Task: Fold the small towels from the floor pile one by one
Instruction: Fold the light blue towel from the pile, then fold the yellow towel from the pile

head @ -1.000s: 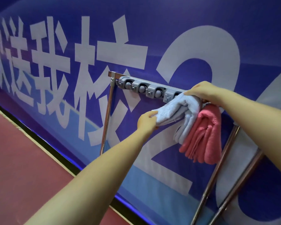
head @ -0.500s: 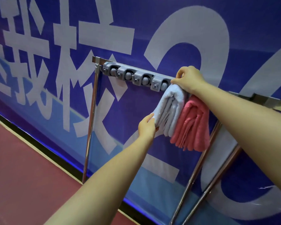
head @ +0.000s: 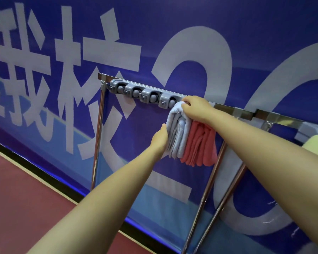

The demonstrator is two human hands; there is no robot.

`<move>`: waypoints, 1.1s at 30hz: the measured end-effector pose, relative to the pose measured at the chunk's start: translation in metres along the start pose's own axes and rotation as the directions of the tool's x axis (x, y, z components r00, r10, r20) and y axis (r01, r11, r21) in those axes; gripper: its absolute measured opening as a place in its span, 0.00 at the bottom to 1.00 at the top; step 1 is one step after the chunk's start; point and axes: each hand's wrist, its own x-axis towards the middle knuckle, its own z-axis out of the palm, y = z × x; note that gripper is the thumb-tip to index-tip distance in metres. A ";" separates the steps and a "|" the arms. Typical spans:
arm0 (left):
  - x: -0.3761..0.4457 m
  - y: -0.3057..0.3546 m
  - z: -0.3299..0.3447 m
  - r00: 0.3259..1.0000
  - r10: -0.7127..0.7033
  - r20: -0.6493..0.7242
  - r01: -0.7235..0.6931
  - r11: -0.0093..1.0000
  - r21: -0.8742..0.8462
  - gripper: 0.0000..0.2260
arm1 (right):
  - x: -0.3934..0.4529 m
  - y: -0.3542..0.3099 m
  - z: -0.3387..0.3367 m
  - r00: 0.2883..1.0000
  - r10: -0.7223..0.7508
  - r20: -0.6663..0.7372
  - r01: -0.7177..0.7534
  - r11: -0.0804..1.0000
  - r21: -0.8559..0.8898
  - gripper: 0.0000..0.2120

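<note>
A folded light blue towel (head: 177,131) hangs over the metal rack (head: 100,129), draped from the top rail just past the last clip of the grey clip holder (head: 140,93) that is fixed along that rail. Touching the blue towel on its far side from the holder hangs a folded pink towel (head: 199,145), its layered edges reaching a little lower. The right hand (head: 195,108) sits on the top of the blue towel at the rail, its grip narrow, with curled fingers pinching the fold where the cloth goes over the bar. The left hand (head: 160,138) lies against the blue towel's side nearest the holder, about halfway down the hanging part, fingers fairly straight and pressed flat on the cloth rather than wrapped round it. Behind the rack stands a blue banner (head: 191,33) with large pale characters and numerals. Below the rack is the red floor (head: 22,198), edged by a dark strip along the banner's foot.
</note>
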 end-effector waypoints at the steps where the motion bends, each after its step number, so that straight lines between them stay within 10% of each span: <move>1: -0.004 0.006 -0.001 1.000 0.022 -0.012 -0.021 1.000 0.014 0.18 | -0.004 -0.001 -0.001 1.000 0.002 -0.001 -0.002 0.999 0.032 0.14; 8: -0.053 0.039 -0.022 0.973 0.211 -0.096 -0.195 0.968 0.157 0.16 | -0.075 -0.044 0.004 0.950 0.265 -0.166 -0.136 0.828 0.544 0.14; 14: -0.097 0.036 -0.064 0.959 0.187 -0.211 -0.182 0.982 0.041 0.18 | -0.148 -0.107 0.029 0.958 0.288 -0.004 -0.164 0.558 0.813 0.12; 25: -0.173 -0.081 -0.161 0.962 0.014 -0.272 0.048 0.974 0.221 0.16 | -0.244 -0.160 0.137 0.924 0.256 0.285 -0.369 0.404 0.837 0.14; 33: -0.202 -0.248 -0.211 0.945 -0.241 -0.223 0.308 0.885 0.350 0.17 | -0.338 -0.162 0.296 0.732 0.323 0.600 -0.679 0.268 0.683 0.13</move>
